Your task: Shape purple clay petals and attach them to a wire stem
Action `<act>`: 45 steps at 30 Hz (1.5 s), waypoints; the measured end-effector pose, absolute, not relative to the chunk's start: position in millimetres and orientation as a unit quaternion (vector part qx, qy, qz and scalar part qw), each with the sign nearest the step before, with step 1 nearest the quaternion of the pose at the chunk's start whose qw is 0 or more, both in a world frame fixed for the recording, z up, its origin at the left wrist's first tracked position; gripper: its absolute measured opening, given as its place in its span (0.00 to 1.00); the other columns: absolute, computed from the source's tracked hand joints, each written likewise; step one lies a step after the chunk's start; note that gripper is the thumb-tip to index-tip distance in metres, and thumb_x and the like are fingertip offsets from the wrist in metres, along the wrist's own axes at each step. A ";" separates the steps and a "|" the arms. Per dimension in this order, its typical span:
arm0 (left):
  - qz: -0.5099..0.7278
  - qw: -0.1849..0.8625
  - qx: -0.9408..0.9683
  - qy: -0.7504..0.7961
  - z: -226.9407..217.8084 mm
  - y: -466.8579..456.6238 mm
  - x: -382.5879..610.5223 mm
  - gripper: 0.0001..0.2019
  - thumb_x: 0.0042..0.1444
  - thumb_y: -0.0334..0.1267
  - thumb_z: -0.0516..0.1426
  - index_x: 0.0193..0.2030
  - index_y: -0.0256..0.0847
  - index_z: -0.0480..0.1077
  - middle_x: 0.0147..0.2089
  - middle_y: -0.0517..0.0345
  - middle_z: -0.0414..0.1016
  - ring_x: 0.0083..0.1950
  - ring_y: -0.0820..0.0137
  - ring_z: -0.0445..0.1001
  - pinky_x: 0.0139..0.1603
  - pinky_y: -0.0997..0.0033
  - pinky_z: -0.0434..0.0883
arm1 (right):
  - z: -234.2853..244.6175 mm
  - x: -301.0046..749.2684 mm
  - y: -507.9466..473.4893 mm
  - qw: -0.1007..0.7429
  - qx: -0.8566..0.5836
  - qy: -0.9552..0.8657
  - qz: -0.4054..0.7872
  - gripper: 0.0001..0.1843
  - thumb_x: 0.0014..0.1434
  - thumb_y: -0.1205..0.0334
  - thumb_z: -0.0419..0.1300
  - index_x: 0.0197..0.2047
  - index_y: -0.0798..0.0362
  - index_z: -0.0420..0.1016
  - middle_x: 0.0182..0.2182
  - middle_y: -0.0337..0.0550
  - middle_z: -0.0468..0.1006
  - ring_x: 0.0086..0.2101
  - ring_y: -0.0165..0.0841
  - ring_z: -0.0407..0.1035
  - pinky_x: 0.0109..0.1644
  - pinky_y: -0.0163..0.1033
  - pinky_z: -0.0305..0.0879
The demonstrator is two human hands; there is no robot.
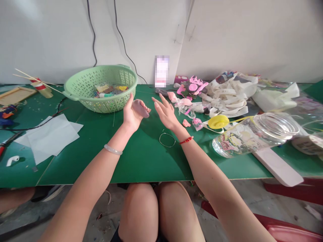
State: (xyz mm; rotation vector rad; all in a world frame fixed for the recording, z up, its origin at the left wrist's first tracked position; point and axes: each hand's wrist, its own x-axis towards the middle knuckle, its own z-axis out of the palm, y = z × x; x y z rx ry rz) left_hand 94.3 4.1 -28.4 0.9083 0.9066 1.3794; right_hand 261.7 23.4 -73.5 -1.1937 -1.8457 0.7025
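A dark green board tabletop (141, 161) runs across the view, backed by a white wall. The person's left hand (131, 116) is cupped palm up with the thumb raised, gripping a flat oval of mauve-grey clay (140, 108) against its fingers. The clay sits at the table's middle, its long axis slanting, with the free end pointing toward 4 o'clock at the right hand (165, 114). That hand is open and empty, its fingers aimed toward 10 o'clock, with small scraps of pink clay (186, 123) near it at 3 o'clock. A thin loop of silver wire (167, 139) lies at the clay's 5 o'clock. A light green plastic basket (83, 90) stands at 10 o'clock, and a clear glass jar (252, 134) lies on its side farther out at 3 o'clock.
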 end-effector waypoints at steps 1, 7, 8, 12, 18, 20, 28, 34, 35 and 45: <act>0.594 0.577 0.398 0.394 -29.1 2.4 96.1 0.34 0.61 0.70 0.52 0.18 0.43 0.59 0.22 0.55 0.68 0.31 0.68 0.76 0.36 0.66 0.74 | -69.9 258.1 19.8 0.425 -0.462 -0.719 0.298 0.33 0.71 0.35 0.47 0.66 0.43 0.73 0.74 0.45 0.60 0.76 0.47 0.44 0.78 0.62 0.34; 0.601 0.494 0.480 0.405 -40.1 -17.9 123.9 0.32 0.67 0.66 0.45 0.21 0.43 0.60 0.36 0.50 0.77 0.50 0.58 0.80 0.41 0.63 0.77 | -62.7 212.4 -3.6 0.540 -0.342 -0.563 0.524 0.40 0.69 0.31 0.43 0.76 0.42 0.55 0.67 0.44 0.69 0.72 0.43 0.56 0.73 0.53 0.62; 0.620 0.450 0.497 0.406 -42.4 -22.0 128.3 0.30 0.68 0.65 0.45 0.26 0.43 0.65 0.40 0.50 0.78 0.54 0.57 0.79 0.45 0.61 0.77 | -62.5 204.7 -8.4 0.551 -0.334 -0.529 0.553 0.38 0.70 0.32 0.42 0.75 0.41 0.56 0.65 0.44 0.71 0.70 0.42 0.60 0.70 0.52 0.67; 0.655 0.256 0.591 0.395 -47.9 -31.8 131.3 0.27 0.67 0.67 0.46 0.46 0.46 0.72 0.59 0.48 0.75 0.66 0.56 0.72 0.64 0.56 0.70 | -56.8 189.9 -27.3 0.552 -0.300 -0.490 0.604 0.32 0.71 0.37 0.42 0.67 0.44 0.67 0.57 0.45 0.76 0.65 0.41 0.67 0.64 0.49 0.74; 0.619 0.126 0.641 0.436 -50.1 -19.1 115.6 0.32 0.69 0.66 0.43 0.64 0.44 0.65 0.68 0.42 0.66 0.73 0.55 0.63 0.75 0.52 0.56 | -45.9 210.1 -23.4 0.545 -0.322 -0.548 0.547 0.25 0.64 0.35 0.59 0.46 0.48 0.80 0.39 0.42 0.81 0.44 0.37 0.77 0.46 0.40 0.78; 0.611 0.155 0.643 0.435 -50.3 -14.2 113.9 0.31 0.68 0.65 0.48 0.66 0.44 0.63 0.70 0.42 0.64 0.74 0.54 0.61 0.74 0.53 0.57 | -43.3 222.8 -13.1 0.560 -0.356 -0.534 0.525 0.23 0.59 0.36 0.65 0.40 0.49 0.78 0.32 0.39 0.78 0.33 0.32 0.74 0.34 0.36 0.74; 0.337 0.322 0.766 0.442 -41.3 -23.7 115.5 0.23 0.65 0.52 0.59 0.21 0.43 0.66 0.19 0.58 0.66 0.20 0.70 0.61 0.26 0.67 0.56 | -47.7 267.6 23.1 0.595 -0.469 -0.437 0.485 0.29 0.65 0.33 0.57 0.26 0.49 0.66 0.15 0.31 0.59 0.14 0.24 0.51 0.16 0.35 0.47; 0.190 0.286 0.809 0.477 -47.8 -31.3 116.5 0.25 0.54 0.55 0.68 0.19 0.46 0.62 0.16 0.61 0.65 0.18 0.68 0.58 0.25 0.67 0.49 | -52.1 266.1 30.3 0.608 -0.481 -0.426 0.465 0.35 0.65 0.27 0.50 0.20 0.46 0.54 0.11 0.30 0.49 0.11 0.25 0.47 0.15 0.37 0.44; 0.174 0.276 0.814 0.481 -48.5 -32.4 118.0 0.25 0.53 0.55 0.69 0.19 0.46 0.61 0.16 0.62 0.63 0.18 0.68 0.58 0.26 0.67 0.50 | -51.5 264.5 30.3 0.613 -0.478 -0.423 0.465 0.35 0.65 0.26 0.49 0.20 0.46 0.54 0.12 0.30 0.49 0.11 0.25 0.47 0.15 0.37 0.44; -0.008 0.131 0.880 0.456 -40.9 -37.4 125.5 0.09 0.70 0.40 0.55 0.38 0.40 0.69 0.30 0.51 0.75 0.30 0.59 0.76 0.28 0.67 0.55 | -47.0 265.2 21.8 0.612 -0.392 -0.403 0.555 0.37 0.62 0.22 0.47 0.25 0.49 0.65 0.15 0.34 0.62 0.14 0.24 0.52 0.16 0.36 0.49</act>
